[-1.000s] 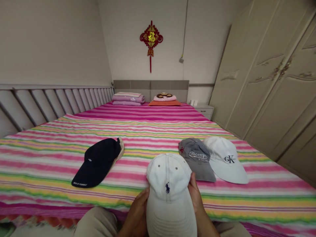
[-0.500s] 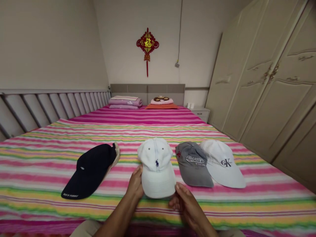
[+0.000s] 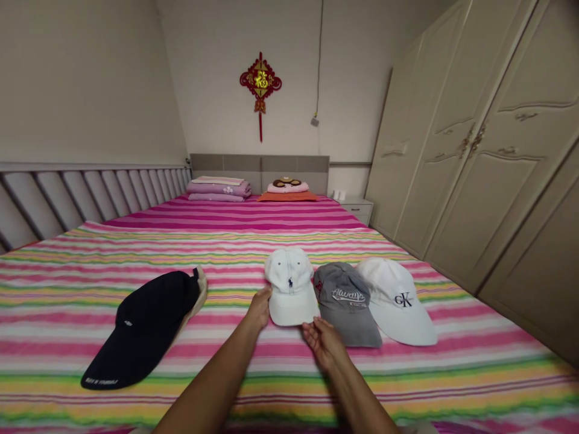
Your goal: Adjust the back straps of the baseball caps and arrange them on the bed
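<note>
A white baseball cap [image 3: 294, 301] with a small dark horse-and-rider logo is between my hands, brim toward me. My left hand [image 3: 259, 307] grips its left side, the fingertips partly hidden. At the brim's lower right edge, my right hand [image 3: 324, 343] pinches the rim with thumb and fingers. Close on the right lies a grey cap [image 3: 350, 316] with "Always" lettering, its left side against the white one. A second white cap [image 3: 402, 316] marked "CK" lies partly behind the grey cap. Apart on the left is a black cap [image 3: 145, 325], brim pointing toward the lower left.
The caps lie on a bed with a striped sheet [image 3: 226, 355]. Folded purple bedding [image 3: 219, 190] and a stacked pink and orange pile [image 3: 288, 191] sit by the headboard [image 3: 226, 161]. A railing [image 3: 90, 193] runs along the left, and wardrobes [image 3: 452, 150] stand at the right.
Both hands have carried the white logo cap away from me and toward the grey cap, closing the gap between them. The view has turned slightly right. The other caps stay in place.
</note>
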### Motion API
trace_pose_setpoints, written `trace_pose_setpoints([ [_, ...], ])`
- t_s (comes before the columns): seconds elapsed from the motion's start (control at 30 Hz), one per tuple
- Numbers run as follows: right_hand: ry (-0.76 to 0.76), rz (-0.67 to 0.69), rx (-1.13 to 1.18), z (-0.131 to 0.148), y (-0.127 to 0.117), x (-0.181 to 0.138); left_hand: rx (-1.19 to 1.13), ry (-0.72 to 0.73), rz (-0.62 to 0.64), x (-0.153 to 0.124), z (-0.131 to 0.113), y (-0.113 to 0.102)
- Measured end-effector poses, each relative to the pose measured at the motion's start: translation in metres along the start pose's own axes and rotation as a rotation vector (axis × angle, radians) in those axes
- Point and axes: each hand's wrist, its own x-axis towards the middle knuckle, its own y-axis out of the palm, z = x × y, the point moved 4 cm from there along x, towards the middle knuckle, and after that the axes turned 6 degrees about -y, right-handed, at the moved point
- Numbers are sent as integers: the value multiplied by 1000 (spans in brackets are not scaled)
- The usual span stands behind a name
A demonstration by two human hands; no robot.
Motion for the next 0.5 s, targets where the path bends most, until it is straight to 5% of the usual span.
trace_pose_setpoints([
  [0.23,2,-113,42,-13,-12,-6,265,-23,-145,1,9,-13],
  [0.5,6,-223,63,-14,-18,-13,647,15,-125,10,16,-17],
])
